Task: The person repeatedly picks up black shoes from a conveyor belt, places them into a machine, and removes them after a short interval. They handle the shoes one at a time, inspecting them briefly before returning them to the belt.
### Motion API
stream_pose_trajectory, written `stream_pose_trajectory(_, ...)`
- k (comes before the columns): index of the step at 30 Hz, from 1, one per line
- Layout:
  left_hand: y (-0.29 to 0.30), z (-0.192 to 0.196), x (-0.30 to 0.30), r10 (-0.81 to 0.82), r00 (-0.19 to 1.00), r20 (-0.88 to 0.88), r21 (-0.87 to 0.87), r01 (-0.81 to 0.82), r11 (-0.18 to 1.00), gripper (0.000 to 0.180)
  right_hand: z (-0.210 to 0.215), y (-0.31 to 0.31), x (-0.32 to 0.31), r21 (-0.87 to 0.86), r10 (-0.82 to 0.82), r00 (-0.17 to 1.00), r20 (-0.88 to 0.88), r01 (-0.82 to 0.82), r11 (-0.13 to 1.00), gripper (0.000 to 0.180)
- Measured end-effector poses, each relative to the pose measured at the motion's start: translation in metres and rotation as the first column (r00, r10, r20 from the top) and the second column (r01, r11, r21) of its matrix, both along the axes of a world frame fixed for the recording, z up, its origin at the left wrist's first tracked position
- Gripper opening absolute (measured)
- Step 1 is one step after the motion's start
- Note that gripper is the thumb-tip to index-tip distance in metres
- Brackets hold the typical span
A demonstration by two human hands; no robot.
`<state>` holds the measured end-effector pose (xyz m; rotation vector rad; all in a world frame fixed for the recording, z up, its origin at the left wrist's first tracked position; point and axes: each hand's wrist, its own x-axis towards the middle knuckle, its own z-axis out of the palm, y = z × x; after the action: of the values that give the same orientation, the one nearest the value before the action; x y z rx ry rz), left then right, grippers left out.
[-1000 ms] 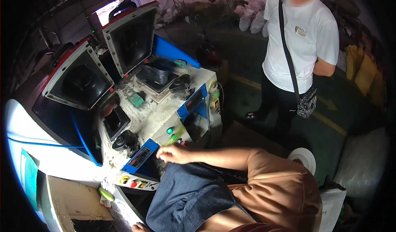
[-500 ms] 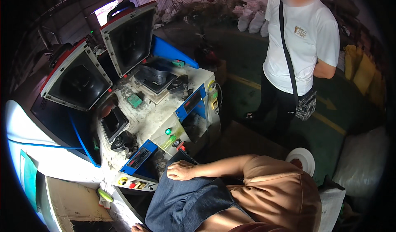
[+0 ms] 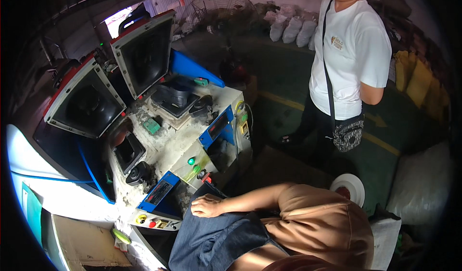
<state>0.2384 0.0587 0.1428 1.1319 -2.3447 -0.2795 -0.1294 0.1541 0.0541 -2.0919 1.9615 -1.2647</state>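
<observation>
My right hand (image 3: 206, 206) rests on the knee of my dark blue trousers (image 3: 207, 237), fingers draped loosely over the cloth with no object under or in them. Only a sliver of my left hand (image 3: 162, 269) shows at the lower edge; its fingers are hidden. Beyond my knee stands a two-station machine (image 3: 178, 143) with both framed lids (image 3: 86, 97) raised. A dark shoe-shaped piece (image 3: 171, 96) sits on the far station. The near station has a black rectangular frame (image 3: 129, 153), with a round black part (image 3: 138, 173) in front. A green block (image 3: 151, 125) lies between the stations.
A person in a white shirt (image 3: 349, 59) stands to the right, a patterned bag (image 3: 348, 135) at the hip. Near my right side is a white round dish (image 3: 353, 189). An open cardboard box (image 3: 79, 237) stands lower left. White sacks (image 3: 292, 30) line the back.
The view has shifted slightly, and the standing person's head and body have turned a little. My right hand stays on my knee; less of my left hand shows.
</observation>
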Motion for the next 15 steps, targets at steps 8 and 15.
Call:
stream_pose_trajectory(8,-0.019,-0.02,-0.002,0.102,0.995,0.004,0.002,-0.102,0.995,0.033,-0.003,-0.002,0.001,-0.042,-0.007,1.0,0.0,0.007,0.999,0.016)
stream_pose_trajectory(15,-0.059,-0.072,0.001,0.305,0.952,0.025,0.009,-0.306,0.952,0.033,0.003,-0.002,0.002,-0.011,-0.014,1.0,-0.008,0.014,1.0,0.018)
